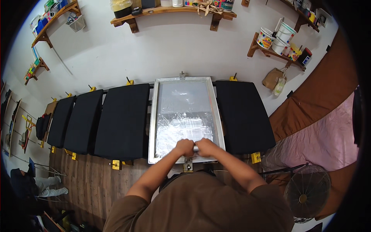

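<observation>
While my left hand (184,147) and right hand (205,147) sit side by side as fists, fingers curled tight around a pale metal bar (196,148) that shows in the gap between them, the framed screen (154,116) lies flat in front of me, between the black panels (123,120) on my left and the black panel (244,116) on my right. My fists are over its near end, close to the metal clamp (188,166). I'd judge that the setting-down is done, since the frame is in place and the bar is in my grip, and that the work at the screen is under way. How much of it is left I cannot tell: glare covers the near half, and whatever lies underneath is hidden. The panels on either side show no marks I can make out.
</observation>
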Motion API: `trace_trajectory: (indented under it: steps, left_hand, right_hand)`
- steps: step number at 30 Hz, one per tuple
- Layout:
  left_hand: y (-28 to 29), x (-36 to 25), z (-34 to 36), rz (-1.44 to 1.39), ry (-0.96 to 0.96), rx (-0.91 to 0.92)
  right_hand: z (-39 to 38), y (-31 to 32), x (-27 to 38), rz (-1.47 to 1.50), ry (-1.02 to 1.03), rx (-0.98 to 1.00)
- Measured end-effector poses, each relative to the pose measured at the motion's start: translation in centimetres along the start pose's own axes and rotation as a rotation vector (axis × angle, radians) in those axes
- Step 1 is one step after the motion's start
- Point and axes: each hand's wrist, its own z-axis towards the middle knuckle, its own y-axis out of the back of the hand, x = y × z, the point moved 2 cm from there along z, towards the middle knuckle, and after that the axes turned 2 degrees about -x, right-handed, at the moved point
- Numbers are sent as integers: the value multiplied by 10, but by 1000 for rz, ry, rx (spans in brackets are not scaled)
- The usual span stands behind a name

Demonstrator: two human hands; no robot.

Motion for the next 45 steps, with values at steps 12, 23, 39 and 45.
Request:
trace_trajectory:
  steps: [12,23,39,45]
  left_hand:
    - [5,17,41,0,39,-460]
    - [20,4,15,-23,85,-150]
    - [-40,-7,-27,-37,-133,-482]
    - [22,8,20,-12,-5,-338]
  right_hand:
    - [44,10,-28,-12,-8,-300]
    - [26,23,-13,2,-18,-40]
    - [-25,-17,18,59,-30,-324]
    - [18,26,-13,94,-18,-263]
